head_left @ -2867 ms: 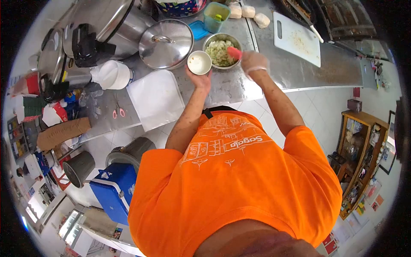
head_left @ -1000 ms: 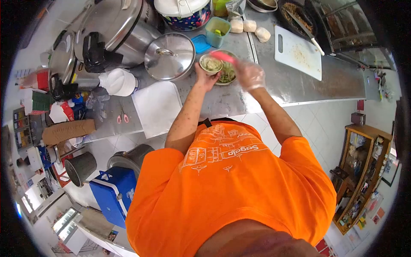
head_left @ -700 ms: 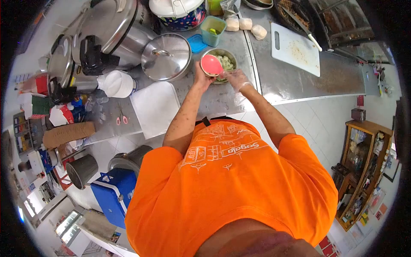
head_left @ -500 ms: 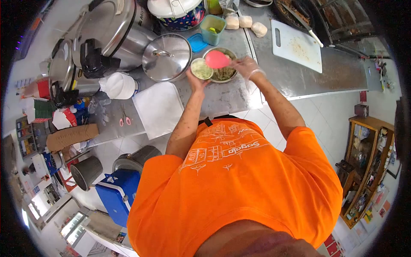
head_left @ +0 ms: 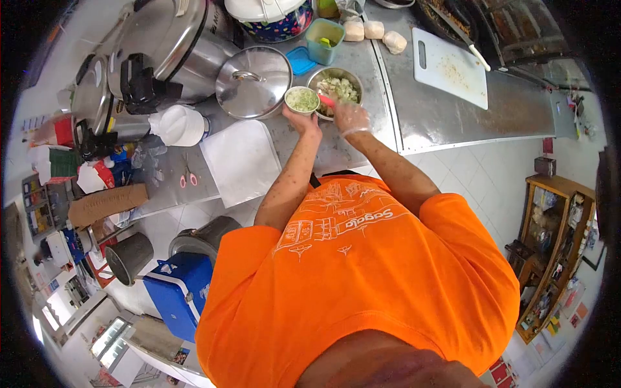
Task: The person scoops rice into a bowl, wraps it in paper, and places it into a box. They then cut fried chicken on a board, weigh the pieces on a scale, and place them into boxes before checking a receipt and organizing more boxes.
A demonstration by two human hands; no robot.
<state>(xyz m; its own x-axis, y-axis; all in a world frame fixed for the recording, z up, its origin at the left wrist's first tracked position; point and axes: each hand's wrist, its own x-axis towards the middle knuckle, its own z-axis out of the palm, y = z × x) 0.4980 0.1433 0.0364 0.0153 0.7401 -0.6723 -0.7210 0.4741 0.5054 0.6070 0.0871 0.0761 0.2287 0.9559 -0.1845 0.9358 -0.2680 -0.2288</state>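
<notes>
Working at a metal counter [head_left: 446, 132], we cup a small bowl [head_left: 301, 99] of pale green chopped food in our left hand [head_left: 304, 121], fingers closed around its underside and side. Our right hand [head_left: 351, 118], in a clear plastic glove, is clamped on a red utensil [head_left: 326, 100] at the small bowl's right edge; how much food the utensil carries, we cannot tell. The hands are apart but near each other. Just beyond them, a metal bowl [head_left: 340, 89] of chopped food sits on the counter, partly hidden by the right hand and the small bowl. To our left stands a pot under a steel lid [head_left: 253, 83]; farther ahead are a blue lid [head_left: 301, 60], a green container [head_left: 325, 41] and three pale, rounded pieces [head_left: 374, 30]. A white cutting board [head_left: 450, 68] lies to our right, scissors [head_left: 187, 173] and a white sheet [head_left: 240, 161] to our left.
</notes>
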